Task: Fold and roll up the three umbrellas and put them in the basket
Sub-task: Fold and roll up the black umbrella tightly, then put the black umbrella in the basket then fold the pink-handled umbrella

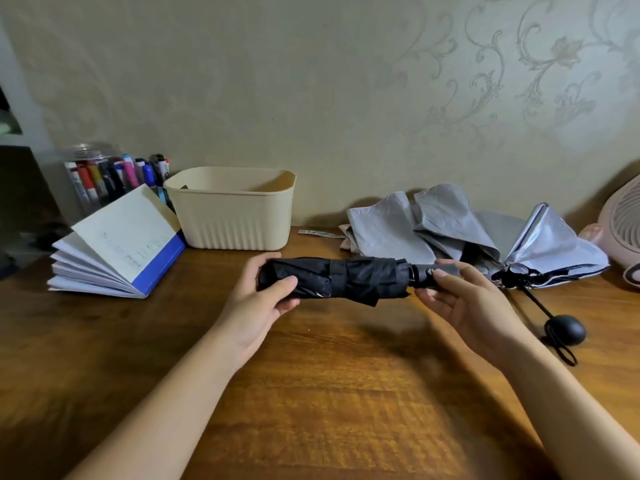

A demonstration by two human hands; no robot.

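Observation:
A black umbrella (349, 280), folded, rolled and bound with its strap, is held level above the wooden table (329, 393). My left hand (266, 296) grips its canopy end; my right hand (460, 299) holds its dark handle between thumb and fingers. A cream ribbed basket (232, 216) stands behind, to the left, against the wall; I see nothing inside from this angle. At the back right lie loose, unfolded silver-grey umbrellas (450, 230), one with a black shaft and round black handle (566, 329) pointing toward me. How many umbrellas are in that heap I cannot tell.
A fanned-open book with a blue cover (121, 247) lies left of the basket. Behind it stands a clear jar of markers (104, 178). A pink fan (620, 230) sits at the right edge. The wall runs close behind everything.

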